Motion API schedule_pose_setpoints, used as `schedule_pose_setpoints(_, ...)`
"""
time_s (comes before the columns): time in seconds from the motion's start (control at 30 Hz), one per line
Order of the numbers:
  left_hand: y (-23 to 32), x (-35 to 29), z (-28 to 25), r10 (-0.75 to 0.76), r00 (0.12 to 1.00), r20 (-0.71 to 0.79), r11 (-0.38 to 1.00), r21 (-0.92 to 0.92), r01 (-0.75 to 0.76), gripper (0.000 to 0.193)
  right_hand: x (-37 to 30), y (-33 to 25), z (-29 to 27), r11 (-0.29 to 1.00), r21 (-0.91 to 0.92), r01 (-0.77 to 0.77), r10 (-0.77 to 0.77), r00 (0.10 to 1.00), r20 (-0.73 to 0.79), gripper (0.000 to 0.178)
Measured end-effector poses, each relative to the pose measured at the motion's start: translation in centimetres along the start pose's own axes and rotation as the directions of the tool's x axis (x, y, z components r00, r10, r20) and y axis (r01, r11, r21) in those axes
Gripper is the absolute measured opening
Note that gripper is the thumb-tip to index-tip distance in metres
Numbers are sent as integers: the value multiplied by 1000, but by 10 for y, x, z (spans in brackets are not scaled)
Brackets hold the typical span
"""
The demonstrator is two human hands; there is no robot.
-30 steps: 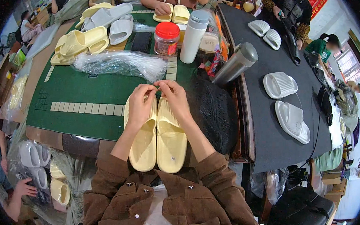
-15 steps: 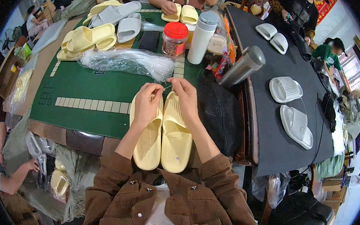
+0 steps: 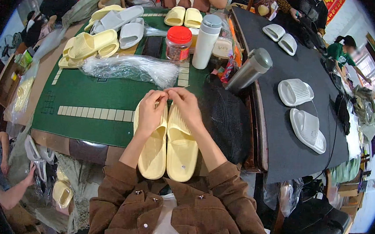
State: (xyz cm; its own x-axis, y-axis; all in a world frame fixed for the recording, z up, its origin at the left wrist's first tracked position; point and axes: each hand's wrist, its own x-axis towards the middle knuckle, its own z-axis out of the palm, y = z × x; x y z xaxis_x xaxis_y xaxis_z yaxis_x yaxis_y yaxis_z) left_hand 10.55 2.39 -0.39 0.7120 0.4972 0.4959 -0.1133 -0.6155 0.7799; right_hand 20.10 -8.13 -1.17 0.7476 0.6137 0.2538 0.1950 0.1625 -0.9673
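A pair of pale yellow slippers (image 3: pixel 181 158) lies side by side in front of me, open heels toward my body. Over their toe ends my left hand (image 3: pixel 150 114) and my right hand (image 3: pixel 185 107) meet, fingertips pinched together. Between them is a thin pale plastic tie (image 3: pixel 186 86), one end sticking out past my right fingers. The rest of it is hidden by my fingers. Just beyond my hands, a bundle of similar clear ties (image 3: pixel 132 68) rests in a plastic bag on the green mat (image 3: pixel 94 129).
Yellow and grey slippers (image 3: pixel 94 43) are piled at the far left. A red-lidded jar (image 3: pixel 178 43), a white bottle (image 3: pixel 206 41) and a steel flask (image 3: pixel 250 70) stand beyond my right hand. White slippers (image 3: pixel 307 128) lie on the dark table (image 3: pixel 277 157). Other people sit around.
My hands have drawn closer together, and the tie that was stretched between them now mostly hides in my fingers. Across the table, a person's hand has left the yellow slippers.
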Motion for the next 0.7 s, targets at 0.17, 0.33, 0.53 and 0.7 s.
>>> schedule_pose_setpoints(0.17, 6, 1, -1, -30, 999, 19, 999, 23, 30, 8, 0, -13, -3, 998, -44, 33, -38, 991, -127, 23)
schedule_pose_setpoints(0.33, 0, -1, 0, -39, 999, 13, 999, 10, 39, 8, -1, -8, -3, 998, -16, 59, -61, 983, -171, 25)
schedule_pose_setpoints(0.53, 1, -1, 0, -85, 996, 11, 996, -27, 85, 8, 0, -12, -3, 991, 131, -39, 60, 985, -162, 28)
schedule_pose_setpoints(0.7, 2, -2, 0, -85, 996, 2, 996, 7, 85, 8, 1, -9, -5, 980, 197, -40, 71, 985, -156, 30)
